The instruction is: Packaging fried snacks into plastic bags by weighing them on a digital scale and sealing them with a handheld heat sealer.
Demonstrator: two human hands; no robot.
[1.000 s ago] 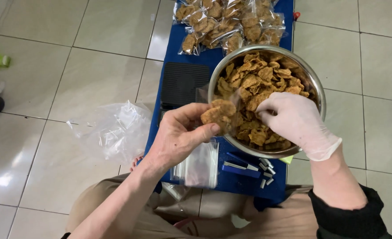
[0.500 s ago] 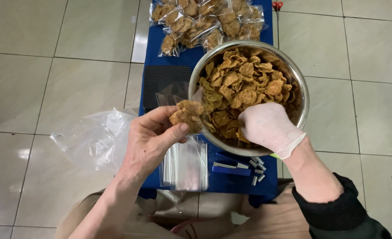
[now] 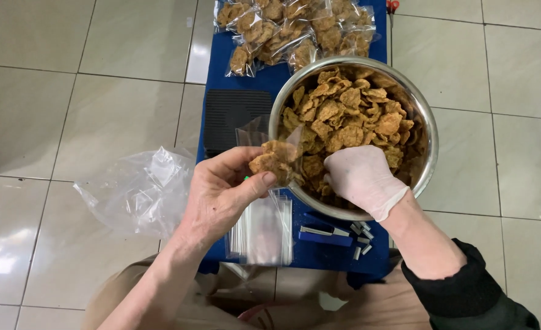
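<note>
Head view: since the earlier frames the left hand [image 3: 221,192] had stayed at the near rim of the steel bowl [image 3: 426,153], fingers pinched on a small clear bag [image 3: 276,156] partly filled with fried chips; camera shifted, bowl sat more central. Bagging looked mid-fill. The gloved right hand [image 3: 362,177] remained down inside the bowl among the loose chips [image 3: 350,113], fingers curled; whether it gripped any, cannot tell. Room was tight: the blue table [image 3: 218,79] was narrow, filled bags [image 3: 295,27] crowded the far end, a black scale [image 3: 234,116] left of the bowl, empty bags [image 3: 261,229] and stapler [image 3: 325,235] at the near edge. Crumpled plastic bag [image 3: 136,189] lay on the tiled floor at the left.
</note>
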